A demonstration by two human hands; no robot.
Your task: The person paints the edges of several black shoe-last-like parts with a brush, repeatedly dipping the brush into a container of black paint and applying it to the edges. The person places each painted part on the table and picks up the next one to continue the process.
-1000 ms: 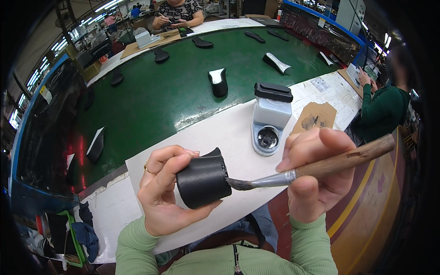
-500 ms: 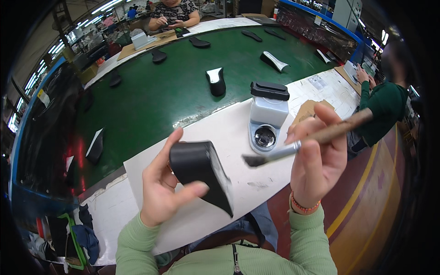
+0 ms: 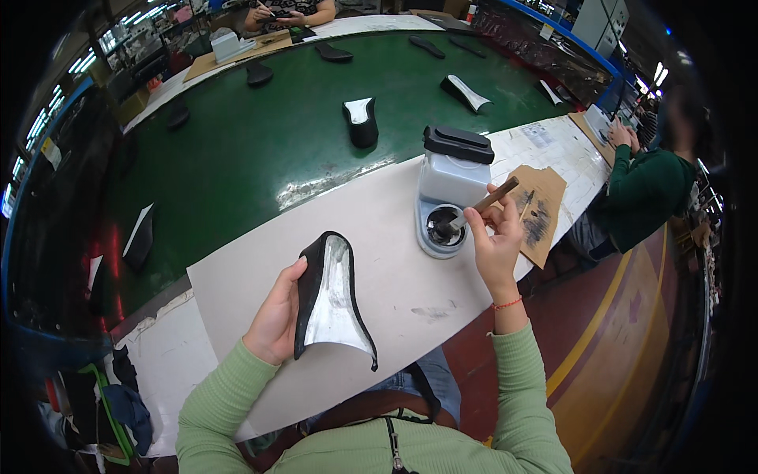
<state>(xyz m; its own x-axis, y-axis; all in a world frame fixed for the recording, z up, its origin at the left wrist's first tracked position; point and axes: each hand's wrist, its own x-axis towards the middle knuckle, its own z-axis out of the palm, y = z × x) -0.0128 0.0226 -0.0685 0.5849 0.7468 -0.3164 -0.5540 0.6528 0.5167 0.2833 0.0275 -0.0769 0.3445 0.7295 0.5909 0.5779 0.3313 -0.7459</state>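
My left hand (image 3: 276,322) grips a black wedge shoe sole (image 3: 328,304) by its left side, above the pale sheet. The sole's silvery-white, streaked upper face is turned up toward me. My right hand (image 3: 500,251) is closed round the wooden handle of a brush (image 3: 505,190). The brush's bristle end dips into the round cup of dark liquid (image 3: 439,234) at the foot of a whitish plastic dispenser (image 3: 455,178) with a black lid. The bristles are partly lost against the dark liquid.
A green conveyor belt (image 3: 260,158) beyond the sheet carries several shoe soles, one nearby (image 3: 361,126). Black-smeared cardboard (image 3: 545,197) lies right of the dispenser. A person in dark green (image 3: 651,182) works at the right; another person's hands (image 3: 292,17) show across the belt.
My right hand has moved the brush away from the sole and down into the cup. My left hand has turned the sole so its silvery face shows.
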